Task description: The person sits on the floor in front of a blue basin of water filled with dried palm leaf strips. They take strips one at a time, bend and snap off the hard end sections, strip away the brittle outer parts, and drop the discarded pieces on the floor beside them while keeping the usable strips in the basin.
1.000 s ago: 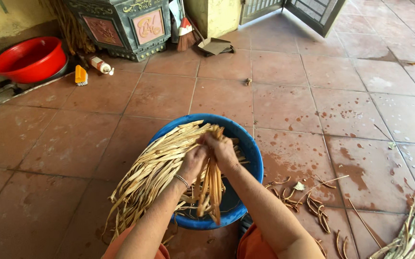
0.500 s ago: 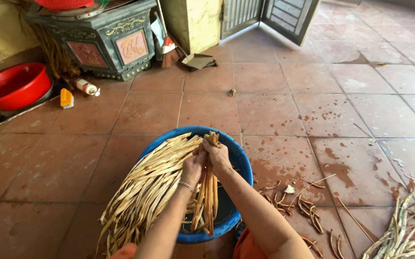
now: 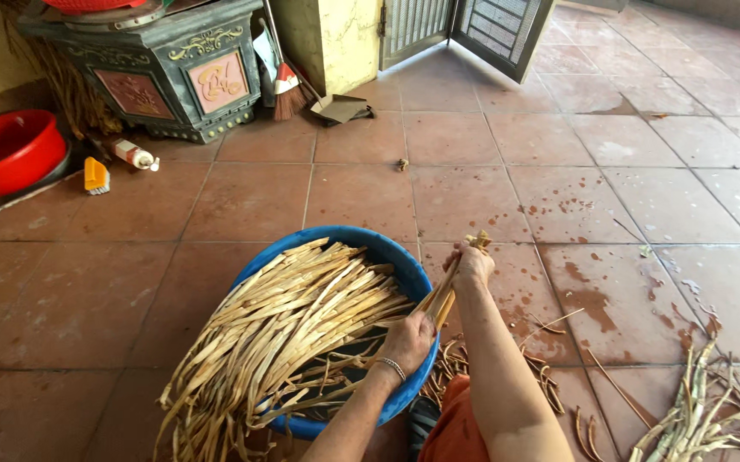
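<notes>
A blue plastic basin (image 3: 387,250) sits on the tiled floor, heaped with long pale tan fibre strips (image 3: 284,334) that spill over its near left rim. My left hand (image 3: 406,342), with a bracelet on the wrist, grips a small bundle of strips (image 3: 443,297) at its lower end, over the basin's right side. My right hand (image 3: 473,265) is closed around the upper end of the same bundle, just past the basin's right rim. The bundle slants up to the right between both hands.
Peeled scraps (image 3: 550,376) and a pile of greenish stalks (image 3: 695,419) lie on the wet tiles at the right. A red basin (image 3: 2,154), orange brush (image 3: 95,175), bottle (image 3: 133,155), ornate dark stand (image 3: 165,73), broom (image 3: 284,94) and open metal door (image 3: 498,30) are at the back.
Both hands have lifted a small bundle out of the heap and carried it to the basin's right edge. The hands have spread apart along it. The view has tilted up.
</notes>
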Tool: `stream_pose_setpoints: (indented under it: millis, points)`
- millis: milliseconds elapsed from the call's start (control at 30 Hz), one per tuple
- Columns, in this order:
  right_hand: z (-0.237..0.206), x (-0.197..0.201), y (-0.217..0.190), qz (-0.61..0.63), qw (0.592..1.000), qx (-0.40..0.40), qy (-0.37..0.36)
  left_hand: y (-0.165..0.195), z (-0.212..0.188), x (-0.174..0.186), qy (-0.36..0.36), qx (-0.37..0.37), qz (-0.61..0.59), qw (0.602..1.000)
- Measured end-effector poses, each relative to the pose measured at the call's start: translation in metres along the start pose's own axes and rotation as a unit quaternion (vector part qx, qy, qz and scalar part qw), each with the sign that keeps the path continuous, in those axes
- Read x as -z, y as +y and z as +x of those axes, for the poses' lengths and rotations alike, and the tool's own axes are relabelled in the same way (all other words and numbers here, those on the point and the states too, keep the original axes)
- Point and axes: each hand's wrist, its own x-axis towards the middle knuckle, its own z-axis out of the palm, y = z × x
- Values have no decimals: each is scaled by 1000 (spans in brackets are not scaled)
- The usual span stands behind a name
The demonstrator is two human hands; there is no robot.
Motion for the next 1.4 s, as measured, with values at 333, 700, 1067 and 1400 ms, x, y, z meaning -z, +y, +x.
stream_pose_setpoints:
  millis: [333,700,1067,1400]
  points:
    - [76,99,-36,72,986,7,149,52,-76,7,-75,-42,66,994]
    - [115,183,-57,70,979,5,194,48,-107,32,-80,-187,76,976]
    - [135,256,-87,43,972,25,231,46,-161,67,-107,-184,111,971]
    - [137,285,-126,5,986,43,164,-31,-195,137,-98,-126,217,963]
